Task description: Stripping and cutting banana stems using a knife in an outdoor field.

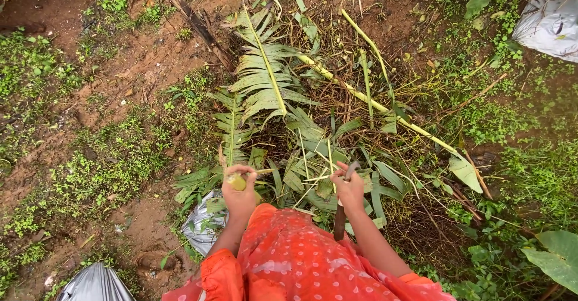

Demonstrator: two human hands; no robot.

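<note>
our left hand (239,191) grips a pale green stalk piece (236,182), its length running right toward our right hand (349,188), closed around a dark-handled knife (341,220), blade up, just beside the leaf pile (265,84).

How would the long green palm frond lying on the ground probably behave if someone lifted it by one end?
The long green palm frond would probably sag: its thin leaflets look floppy. Its pale midrib looks stiffer, so it may hold some shape. It might snag, since it lies tangled in the pile of cut leaves and stalks.
</note>
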